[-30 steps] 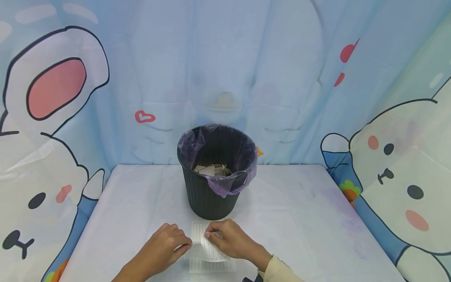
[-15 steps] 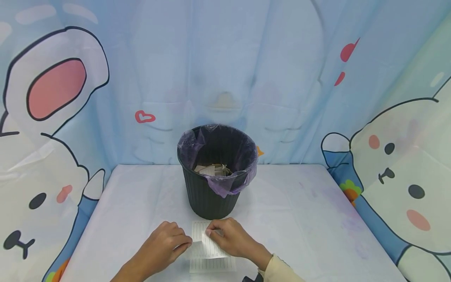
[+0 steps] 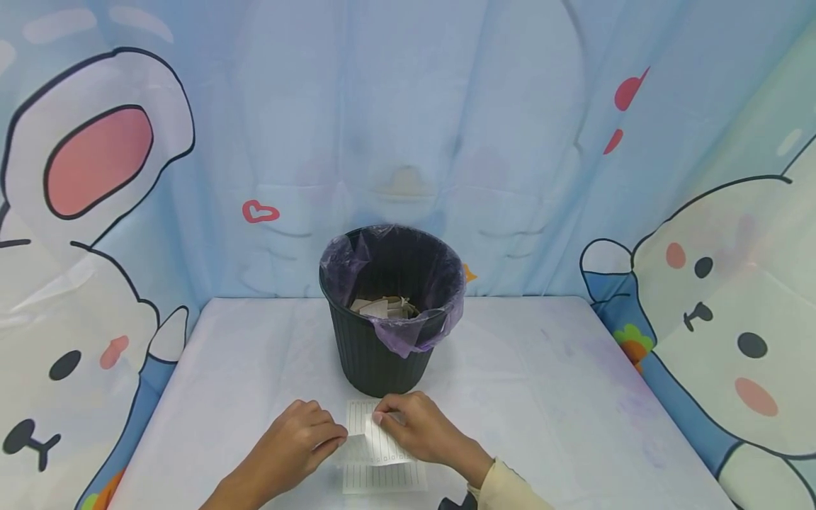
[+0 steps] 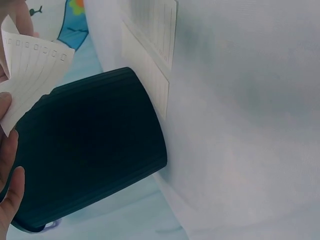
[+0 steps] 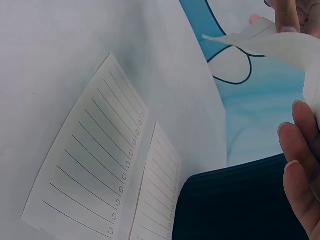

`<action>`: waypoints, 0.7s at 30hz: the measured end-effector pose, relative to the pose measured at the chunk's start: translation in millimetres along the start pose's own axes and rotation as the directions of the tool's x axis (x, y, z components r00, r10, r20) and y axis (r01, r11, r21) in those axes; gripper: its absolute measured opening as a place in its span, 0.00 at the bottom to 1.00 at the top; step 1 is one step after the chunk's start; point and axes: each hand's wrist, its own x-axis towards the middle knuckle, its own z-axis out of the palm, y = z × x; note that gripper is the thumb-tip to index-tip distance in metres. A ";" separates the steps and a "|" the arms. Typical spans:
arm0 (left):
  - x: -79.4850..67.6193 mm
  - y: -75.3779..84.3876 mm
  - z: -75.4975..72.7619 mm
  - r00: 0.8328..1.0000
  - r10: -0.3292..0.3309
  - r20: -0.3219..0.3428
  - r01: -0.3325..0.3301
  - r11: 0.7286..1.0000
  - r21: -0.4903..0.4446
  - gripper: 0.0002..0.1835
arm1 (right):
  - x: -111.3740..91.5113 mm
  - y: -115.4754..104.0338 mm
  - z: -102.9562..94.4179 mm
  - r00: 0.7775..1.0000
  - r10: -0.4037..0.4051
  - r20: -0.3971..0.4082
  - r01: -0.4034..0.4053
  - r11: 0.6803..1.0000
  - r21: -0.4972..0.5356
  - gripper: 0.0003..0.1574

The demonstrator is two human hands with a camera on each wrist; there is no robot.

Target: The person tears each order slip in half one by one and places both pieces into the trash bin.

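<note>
Both hands pinch one sheet of lined checklist paper (image 3: 387,448), held up over the front of the table and bent between them. My left hand (image 3: 295,445) has its edge between thumb and fingers on the left. On the right, my right hand (image 3: 422,427) grips it near the top, thumb against the lined face. A row of small boxes runs along the sheet's edge in the left wrist view. Under it, two similar checklist sheets lie flat on the table, a nearer sheet (image 5: 90,155) and a farther sheet (image 5: 159,187).
A black ribbed trash bin (image 3: 382,361) stands just beyond the sheets, its purple plastic liner (image 3: 421,334) folded over the rim. Scraps of paper and card (image 3: 382,307) lie inside it. A white cloth (image 3: 542,397) covers the table; a cartoon-printed curtain (image 3: 408,106) surrounds it.
The held sheet's lower edge has risen slightly, and my right hand has shifted a little upward. My left hand has barely moved; the flat sheets stay put.
</note>
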 end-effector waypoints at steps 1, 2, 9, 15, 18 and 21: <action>-0.2 0.2 0.1 1.000 0.002 -0.002 -0.002 1.000 -0.003 0.04 | -0.2 0.1 0.0 1.000 0.001 0.000 -0.001 1.000 -0.002 0.07; -0.4 0.5 0.1 1.000 0.005 -0.005 -0.005 1.000 -0.006 0.03 | -0.4 0.1 0.0 1.000 0.005 0.000 -0.005 1.000 -0.004 0.07; -0.3 1.6 -1.3 0.999 0.015 -0.036 -0.015 1.000 -0.008 0.08 | -0.8 0.8 0.6 1.000 0.019 -0.014 -0.019 1.000 -0.020 0.07; 0.2 2.3 -3.4 0.999 0.006 -0.043 -0.007 1.000 -0.008 0.10 | -0.6 2.9 1.2 1.000 0.002 -0.030 -0.003 1.000 -0.018 0.06; -0.8 1.8 -2.7 0.999 0.001 -0.042 -0.001 1.000 -0.013 0.07 | -0.1 2.7 1.0 0.999 -0.009 -0.032 0.009 1.000 -0.009 0.07; -1.5 1.5 -3.1 0.999 0.001 -0.045 -0.002 1.000 -0.018 0.05 | 0.5 2.5 0.8 0.999 -0.018 -0.030 0.018 1.000 -0.002 0.07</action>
